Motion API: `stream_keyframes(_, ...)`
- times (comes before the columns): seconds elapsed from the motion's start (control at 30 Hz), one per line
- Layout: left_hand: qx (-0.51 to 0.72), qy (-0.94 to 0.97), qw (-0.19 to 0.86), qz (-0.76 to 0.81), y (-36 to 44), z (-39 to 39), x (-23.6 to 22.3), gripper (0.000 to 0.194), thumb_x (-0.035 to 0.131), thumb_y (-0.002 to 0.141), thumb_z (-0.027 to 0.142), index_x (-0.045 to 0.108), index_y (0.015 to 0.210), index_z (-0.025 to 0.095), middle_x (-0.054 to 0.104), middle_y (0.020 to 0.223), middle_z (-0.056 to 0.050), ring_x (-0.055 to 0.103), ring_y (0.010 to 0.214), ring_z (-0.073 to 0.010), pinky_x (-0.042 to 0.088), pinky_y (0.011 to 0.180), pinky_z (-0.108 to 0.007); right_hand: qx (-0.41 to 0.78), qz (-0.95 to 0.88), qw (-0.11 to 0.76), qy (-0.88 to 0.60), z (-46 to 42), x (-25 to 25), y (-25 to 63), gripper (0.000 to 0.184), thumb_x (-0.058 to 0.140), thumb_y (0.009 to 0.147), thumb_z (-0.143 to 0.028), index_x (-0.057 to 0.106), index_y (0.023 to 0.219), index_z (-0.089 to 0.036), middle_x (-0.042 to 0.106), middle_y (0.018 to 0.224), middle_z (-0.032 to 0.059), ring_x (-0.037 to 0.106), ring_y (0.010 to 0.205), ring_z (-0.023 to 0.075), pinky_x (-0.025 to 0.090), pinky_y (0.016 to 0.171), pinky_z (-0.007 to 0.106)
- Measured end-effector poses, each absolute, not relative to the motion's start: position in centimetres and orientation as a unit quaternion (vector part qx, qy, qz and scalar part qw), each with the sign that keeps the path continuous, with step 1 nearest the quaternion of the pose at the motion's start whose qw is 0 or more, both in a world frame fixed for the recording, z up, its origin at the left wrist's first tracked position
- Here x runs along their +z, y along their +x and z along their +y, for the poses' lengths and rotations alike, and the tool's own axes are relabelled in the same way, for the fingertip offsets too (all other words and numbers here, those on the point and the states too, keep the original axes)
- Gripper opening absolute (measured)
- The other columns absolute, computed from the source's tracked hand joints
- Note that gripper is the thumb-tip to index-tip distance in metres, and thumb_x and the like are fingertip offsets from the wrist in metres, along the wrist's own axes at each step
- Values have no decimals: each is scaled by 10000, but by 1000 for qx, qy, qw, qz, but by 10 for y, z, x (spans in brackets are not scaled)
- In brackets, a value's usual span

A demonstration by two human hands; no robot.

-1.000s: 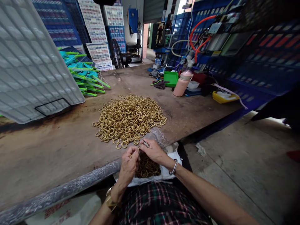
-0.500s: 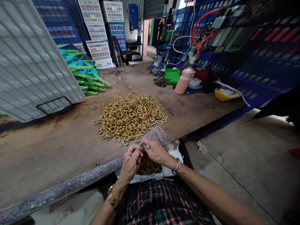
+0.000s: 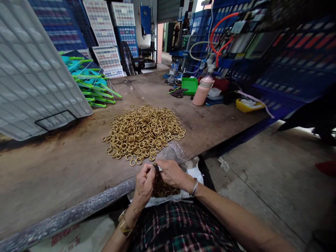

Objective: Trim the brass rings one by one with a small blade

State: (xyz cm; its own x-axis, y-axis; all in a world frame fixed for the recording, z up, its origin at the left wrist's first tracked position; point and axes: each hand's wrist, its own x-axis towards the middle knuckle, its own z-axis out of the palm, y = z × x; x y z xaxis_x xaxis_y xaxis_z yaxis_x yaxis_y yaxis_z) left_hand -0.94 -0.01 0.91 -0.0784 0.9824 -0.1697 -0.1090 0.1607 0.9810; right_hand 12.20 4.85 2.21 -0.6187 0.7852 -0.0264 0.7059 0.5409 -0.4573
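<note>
1. Firstly, at the far left, a pale ribbed crate (image 3: 39, 77) stands tilted on the brown table (image 3: 52, 168).
2. Just beside it, in the upper left, lies a heap of green and teal pieces (image 3: 91, 82).
3. Left of the lower centre, the left hand (image 3: 144, 178) has its fingers curled closed on a golden ring (image 3: 147, 173), of which only a sliver shows. A gold watch (image 3: 124, 224) circles that wrist.
4. Mid-frame, above the hands, a broad pile of golden rings (image 3: 145, 133) lies loose on the table.
5. Below and between the hands, darker rings (image 3: 166, 190) lie on white sheeting (image 3: 195, 172).
6. Right of these, the right hand (image 3: 172, 172) bends its fingers toward the left one; I cannot tell what it grips. A small dark item (image 3: 156, 168) shows between them. A silver bangle (image 3: 194, 187) circles its wrist.
7. Farther right, in the upper half, come a green tray (image 3: 189, 86), a pink bottle (image 3: 201, 93) and a yellow tray (image 3: 245, 107).
</note>
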Motion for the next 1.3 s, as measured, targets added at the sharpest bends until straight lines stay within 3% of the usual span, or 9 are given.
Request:
stream_keyframes(0.33,514,367,557,540,-9,1,6,258,596,711,438,500,677,200,403,494,64,317,417,-75,225,392,-189,195,-877,74,-432,48,27,124,230,400,723,-100,533,900,-162,627,803,68,561,687,161,307,584,251)
stream_keyframes(0.6,470,361,590,548,-6,-1,16,393,574,683,568,487,623,189,357,404,81,262,351,-48,197,359,-169,166,-867,62,-466,53,23,122,212,427,738,-134,547,912,-153,645,791,79,583,692,178,327,558,256)
stream_keyframes(0.7,436,361,647,510,-1,-9,20,394,581,684,566,492,612,188,368,401,72,277,340,-47,200,350,-165,151,-832,52,-531,70,14,136,231,426,724,-98,549,915,-140,648,807,80,583,691,171,347,580,250)
stream_keyframes(0.8,398,310,729,462,7,-17,18,375,602,671,557,516,634,194,440,459,50,275,344,-44,191,341,-166,114,-778,102,-609,96,8,161,264,405,747,-75,550,954,-149,654,869,82,594,772,171,360,646,243)
stream_keyframes(0.93,383,258,771,439,15,-17,10,411,579,682,573,584,678,162,460,475,24,298,364,-44,176,340,-160,97,-725,158,-663,127,8,183,225,423,832,-179,521,1034,-184,652,924,67,599,839,167,359,670,231)
stream_keyframes(1.17,420,156,809,381,12,-14,9,305,704,635,388,546,812,196,554,665,8,441,453,-62,195,334,-142,95,-715,110,-684,146,10,181,204,444,861,-297,518,1034,-216,632,998,67,595,886,188,363,666,249)
stream_keyframes(1.3,437,123,821,347,10,-15,6,241,693,667,335,543,695,149,551,697,-18,516,549,-79,193,338,-134,86,-714,108,-686,145,6,180,201,432,862,-304,520,1021,-217,605,1010,71,584,876,190,365,670,258)
